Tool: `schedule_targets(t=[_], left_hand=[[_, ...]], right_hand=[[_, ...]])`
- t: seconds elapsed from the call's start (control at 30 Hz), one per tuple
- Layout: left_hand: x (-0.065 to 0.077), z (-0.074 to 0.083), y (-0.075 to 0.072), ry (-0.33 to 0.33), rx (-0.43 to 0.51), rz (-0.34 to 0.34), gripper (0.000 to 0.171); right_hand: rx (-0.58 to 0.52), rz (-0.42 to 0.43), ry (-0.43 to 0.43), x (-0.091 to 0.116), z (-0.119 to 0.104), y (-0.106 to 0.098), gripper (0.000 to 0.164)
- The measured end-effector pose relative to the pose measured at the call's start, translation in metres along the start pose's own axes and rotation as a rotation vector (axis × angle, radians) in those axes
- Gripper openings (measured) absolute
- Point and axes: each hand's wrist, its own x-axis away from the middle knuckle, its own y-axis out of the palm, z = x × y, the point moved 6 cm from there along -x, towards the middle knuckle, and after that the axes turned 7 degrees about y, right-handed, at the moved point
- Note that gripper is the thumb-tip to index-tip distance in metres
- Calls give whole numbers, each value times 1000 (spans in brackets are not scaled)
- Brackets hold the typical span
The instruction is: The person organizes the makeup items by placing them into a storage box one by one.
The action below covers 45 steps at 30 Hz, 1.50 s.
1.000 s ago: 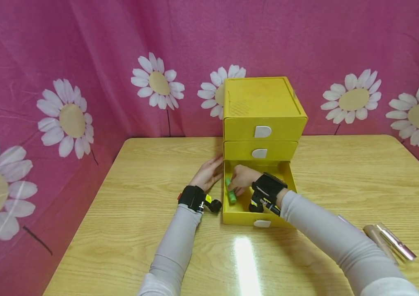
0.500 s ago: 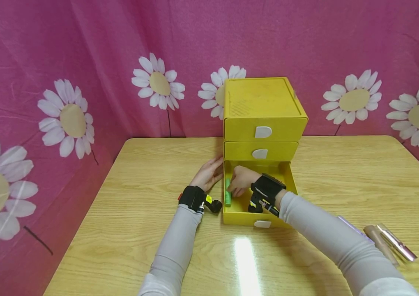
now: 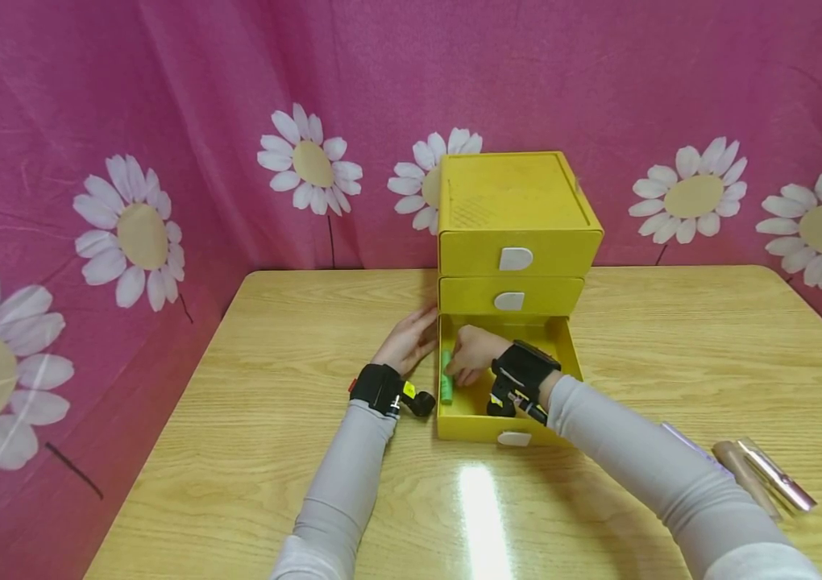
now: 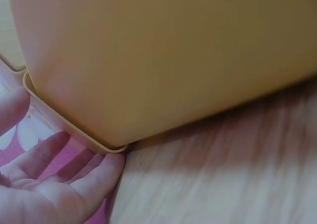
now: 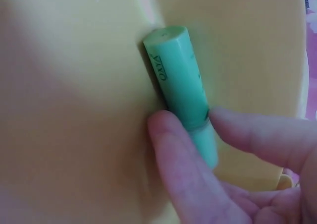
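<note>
In the head view a yellow drawer cabinet (image 3: 520, 193) stands on the table, its bottom drawer (image 3: 483, 427) pulled out. A green capped cosmetic tube (image 3: 446, 388) lies along the drawer's left wall. My right hand (image 3: 479, 353) reaches into the drawer and pinches this tube (image 5: 178, 78) between thumb and finger, seen close in the right wrist view. Dark lettering runs along its side. My left hand (image 3: 405, 342) rests against the cabinet's left side. In the left wrist view its fingertips (image 4: 114, 164) touch the edge of the yellow frame by the drawer.
Right of the drawer, a brown tube (image 3: 745, 475), a shiny pinkish tube (image 3: 777, 475) and a purple item (image 3: 694, 447) lie on the wooden table (image 3: 295, 346), partly behind my right sleeve. A pink curtain with daisies (image 3: 382, 64) hangs behind.
The green tube has turned from a slant to lie straight along the drawer's left wall, with my right hand at it. Over the last half second little moves. My left hand stays put.
</note>
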Motion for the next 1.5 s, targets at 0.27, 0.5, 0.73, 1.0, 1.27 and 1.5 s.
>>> schedule_targets(t=[0.27, 0.5, 0.73, 1.0, 1.27, 1.5], left_hand=[[1, 1, 0, 0, -12, -5, 51], [1, 1, 1, -3, -7, -6, 51], [1, 2, 2, 7, -13, -21, 51], [1, 1, 2, 7, -19, -25, 52], [2, 1, 1, 11, -23, -22, 51], [2, 0, 0, 14, -21, -17, 50]], right_hand=[[149, -32, -59, 13, -4, -7, 38], [452, 96, -235, 56, -19, -19, 55], [621, 259, -494, 104, -22, -23, 53], [761, 522, -722, 152, -8, -28, 60], [751, 684, -759, 182, 21, -40, 68], [609, 761, -655, 200, 66, -59, 74]])
